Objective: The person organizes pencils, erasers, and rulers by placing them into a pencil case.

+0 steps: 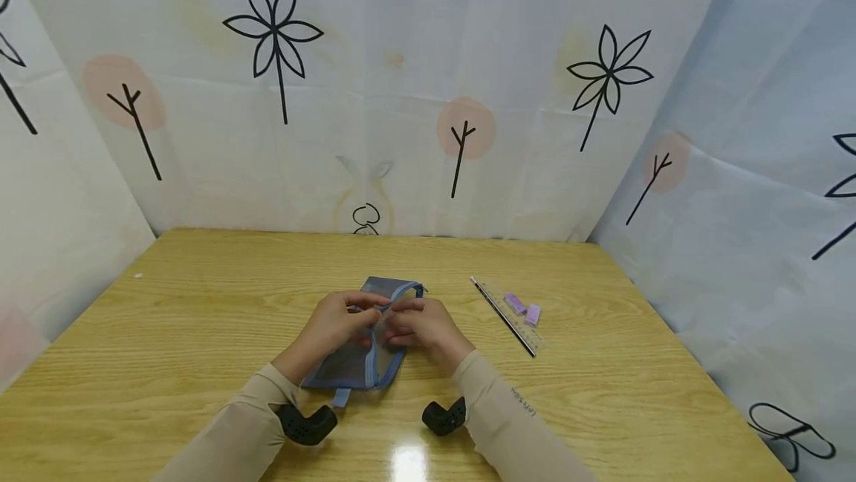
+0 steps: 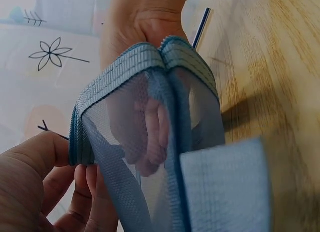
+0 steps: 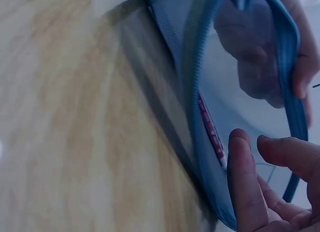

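A blue mesh zip pouch (image 1: 341,365) lies on the table with its zipped mouth spread. My left hand (image 1: 337,322) pinches one zip edge between thumb and fingers, as the left wrist view shows. At the mouth is my right hand (image 1: 428,327), its fingers bent a little, with a gap between thumb and fingertip. Nothing shows between them. A thin red-and-white patterned stick (image 3: 212,133), perhaps a pen or pencil, lies inside the pouch; its lower end is behind a right finger. The pouch's fabric tab (image 2: 225,184) hangs at its near end.
Right of the pouch lie a dark pencil (image 1: 504,318), a clear ruler (image 1: 533,336) and two purple erasers (image 1: 515,303), one apart from the other. A small pale scrap (image 1: 137,275) is at the far left. Patterned cloth walls (image 1: 401,96) border the wooden table (image 1: 200,304).
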### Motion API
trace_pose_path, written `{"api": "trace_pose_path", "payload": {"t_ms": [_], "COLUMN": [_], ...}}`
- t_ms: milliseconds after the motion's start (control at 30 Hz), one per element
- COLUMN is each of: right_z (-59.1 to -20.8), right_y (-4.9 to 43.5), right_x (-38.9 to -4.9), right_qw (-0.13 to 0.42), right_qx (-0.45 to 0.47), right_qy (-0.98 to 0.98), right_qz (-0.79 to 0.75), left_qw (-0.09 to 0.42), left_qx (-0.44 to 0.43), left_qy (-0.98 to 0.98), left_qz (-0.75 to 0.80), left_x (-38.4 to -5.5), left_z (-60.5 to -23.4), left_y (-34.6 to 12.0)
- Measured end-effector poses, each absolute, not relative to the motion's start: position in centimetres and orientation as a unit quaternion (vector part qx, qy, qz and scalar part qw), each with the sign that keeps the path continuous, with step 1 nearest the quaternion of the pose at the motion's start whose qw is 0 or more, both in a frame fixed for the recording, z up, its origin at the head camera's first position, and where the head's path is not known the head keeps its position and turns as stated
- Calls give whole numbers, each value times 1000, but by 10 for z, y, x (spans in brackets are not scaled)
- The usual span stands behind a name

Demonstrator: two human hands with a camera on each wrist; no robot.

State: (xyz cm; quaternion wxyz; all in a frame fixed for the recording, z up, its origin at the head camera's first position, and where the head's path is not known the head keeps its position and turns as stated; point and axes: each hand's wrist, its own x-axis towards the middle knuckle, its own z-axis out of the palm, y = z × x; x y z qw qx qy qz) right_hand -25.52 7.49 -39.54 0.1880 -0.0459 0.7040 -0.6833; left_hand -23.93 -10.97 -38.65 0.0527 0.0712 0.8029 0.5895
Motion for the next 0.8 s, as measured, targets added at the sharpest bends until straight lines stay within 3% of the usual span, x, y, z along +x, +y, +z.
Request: {"api": "trace_pose_path", "payload": {"t_ms": [500,800], "right_z": [-366,-367], "right_y": [125,163], "right_x": [-273,-280], "right_qw": [143,-35], "right_qx": [-49,12], "right_qy": [796,921], "right_qz": [-586,-387], "left_qw": [77,79], "left_qx": [82,94], "left_qy": [776,773], "left_qz": [620,623], "left_x": [-241,-241], "left_z": [-390,-390], "left_y": [-113,-115]}}
